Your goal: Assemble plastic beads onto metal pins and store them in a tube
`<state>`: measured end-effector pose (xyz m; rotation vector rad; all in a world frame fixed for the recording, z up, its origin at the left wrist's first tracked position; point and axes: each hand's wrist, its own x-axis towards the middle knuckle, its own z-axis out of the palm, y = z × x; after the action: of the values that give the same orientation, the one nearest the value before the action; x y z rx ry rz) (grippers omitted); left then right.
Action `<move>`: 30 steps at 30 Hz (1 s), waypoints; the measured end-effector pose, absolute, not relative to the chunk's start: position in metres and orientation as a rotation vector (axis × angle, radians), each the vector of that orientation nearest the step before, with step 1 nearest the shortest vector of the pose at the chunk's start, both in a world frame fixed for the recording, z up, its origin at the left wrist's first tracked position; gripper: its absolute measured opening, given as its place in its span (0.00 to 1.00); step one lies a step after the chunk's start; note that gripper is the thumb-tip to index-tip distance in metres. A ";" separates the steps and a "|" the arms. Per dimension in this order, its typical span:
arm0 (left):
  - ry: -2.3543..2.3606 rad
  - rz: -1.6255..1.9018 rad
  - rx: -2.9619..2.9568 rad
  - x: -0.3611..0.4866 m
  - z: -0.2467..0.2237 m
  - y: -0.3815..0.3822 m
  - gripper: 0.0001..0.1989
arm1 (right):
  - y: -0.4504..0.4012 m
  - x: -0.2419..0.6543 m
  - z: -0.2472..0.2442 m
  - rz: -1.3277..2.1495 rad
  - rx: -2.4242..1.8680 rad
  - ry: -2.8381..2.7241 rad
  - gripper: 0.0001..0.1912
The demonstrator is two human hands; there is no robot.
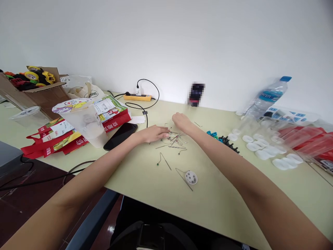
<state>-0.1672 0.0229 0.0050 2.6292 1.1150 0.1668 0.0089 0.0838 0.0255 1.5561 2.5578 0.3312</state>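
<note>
My left hand (pixel 155 134) lies low over the table, its fingers stretched out at the left edge of a loose pile of thin bent metal rods (pixel 178 139). Just beyond the pile, my right hand (pixel 181 122) is closed with its fingers curled down. Whatever is in it, if anything, is hidden. Closer to me lies a separate bent rod (pixel 165 161) with a small green end. Another bent rod (pixel 185 180) touches a small round white disc (pixel 191 177) with dark dots or holes.
On the left are a black phone (pixel 121 136), a tall plastic cup (pixel 91 125), red packages (pixel 117 121) and a cardboard box (pixel 44 99). At right lie dark connectors (pixel 229 144), white discs (pixel 262 146), clear tubes (pixel 299 139) and a water bottle (pixel 270 95). A yellow power strip (pixel 137 98) sits behind.
</note>
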 end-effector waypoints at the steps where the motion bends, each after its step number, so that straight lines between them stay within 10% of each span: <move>1: 1.152 0.239 2.634 -0.167 0.006 0.026 0.24 | 0.088 0.005 0.026 0.338 1.563 2.559 0.17; 13: 1.792 0.315 2.511 -0.140 0.005 0.079 0.04 | 0.116 -0.025 0.022 0.275 1.629 2.456 0.17; 30: 1.464 0.508 2.472 -0.098 0.031 0.044 0.08 | 0.090 0.105 0.041 0.303 1.696 2.298 0.17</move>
<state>-0.0976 0.0440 0.0306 2.4725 1.4635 0.5083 0.1054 0.0899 0.0410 1.6957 2.2979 0.3031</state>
